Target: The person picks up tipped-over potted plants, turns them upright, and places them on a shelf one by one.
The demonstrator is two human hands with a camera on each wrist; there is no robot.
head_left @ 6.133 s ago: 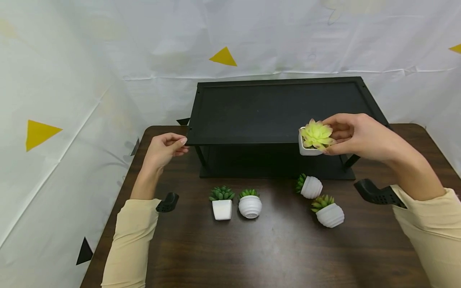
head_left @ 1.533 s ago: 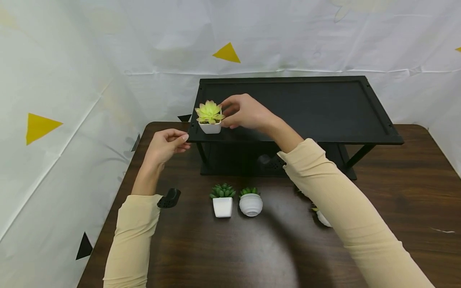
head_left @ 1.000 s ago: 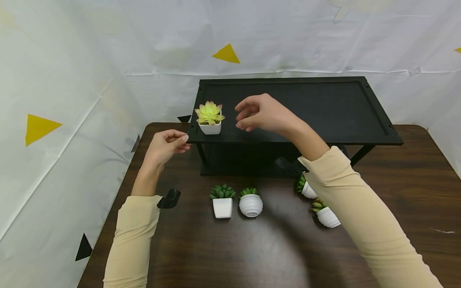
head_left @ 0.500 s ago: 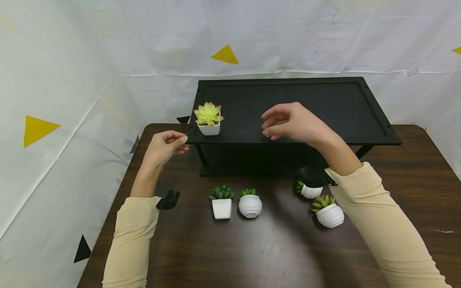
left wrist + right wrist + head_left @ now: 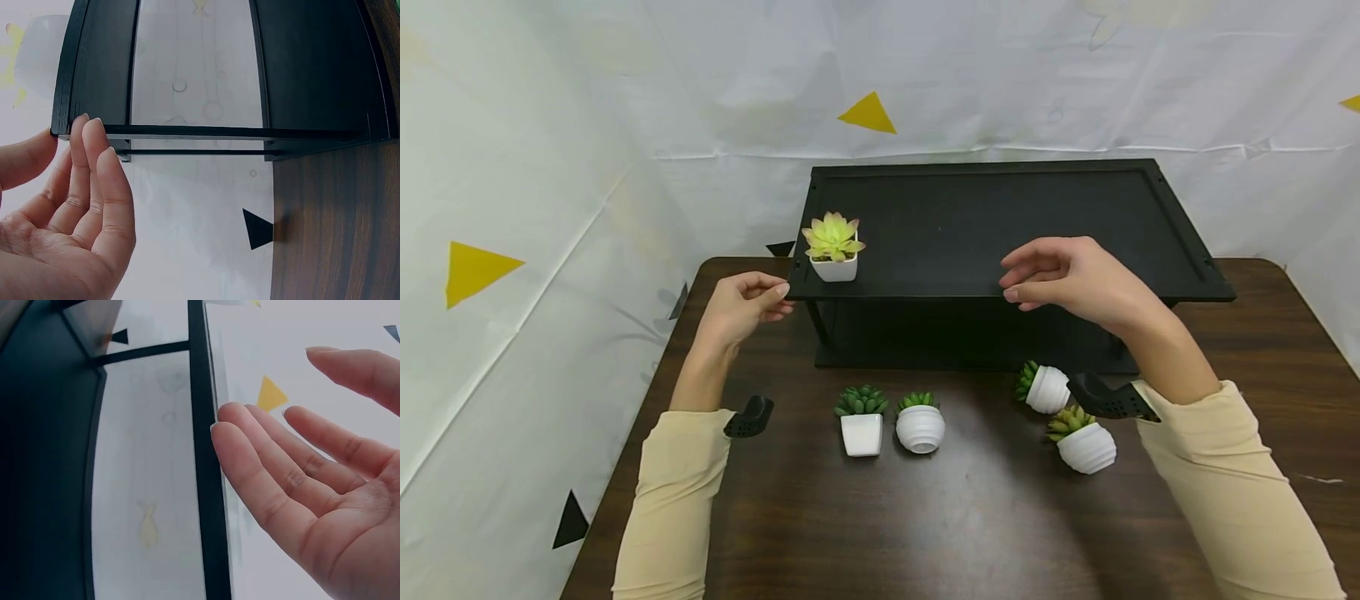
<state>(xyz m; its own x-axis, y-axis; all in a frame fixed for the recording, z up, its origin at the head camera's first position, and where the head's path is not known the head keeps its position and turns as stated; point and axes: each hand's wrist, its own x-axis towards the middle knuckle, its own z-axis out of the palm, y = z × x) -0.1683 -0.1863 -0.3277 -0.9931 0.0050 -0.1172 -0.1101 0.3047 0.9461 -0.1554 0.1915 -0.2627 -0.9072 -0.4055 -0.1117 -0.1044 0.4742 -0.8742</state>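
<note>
A yellow-green succulent in a square white pot (image 5: 833, 250) stands upright on the front left corner of the black shelf's top board (image 5: 1000, 217). My left hand (image 5: 778, 298) stays at that corner, its fingertips (image 5: 81, 125) against the board's edge and the thumb beside them; it holds nothing. Off to the right, my right hand (image 5: 1011, 281) hovers empty in front of the board's front edge, fingers loosely bent. The right wrist view shows its relaxed fingers (image 5: 250, 456) near the shelf's black frame (image 5: 203, 462).
Several small white pots of green succulents are on the brown table (image 5: 925, 517): a square one (image 5: 861, 433) and a round ribbed one (image 5: 920, 429) upright, one (image 5: 1047, 389) on its side, another (image 5: 1086, 447) tilted. White sheeting stands behind and at the left.
My right hand let go of the yellow-green succulent on the shelf's left corner and drew back rightward, empty. The left hand has stayed at the corner.
</note>
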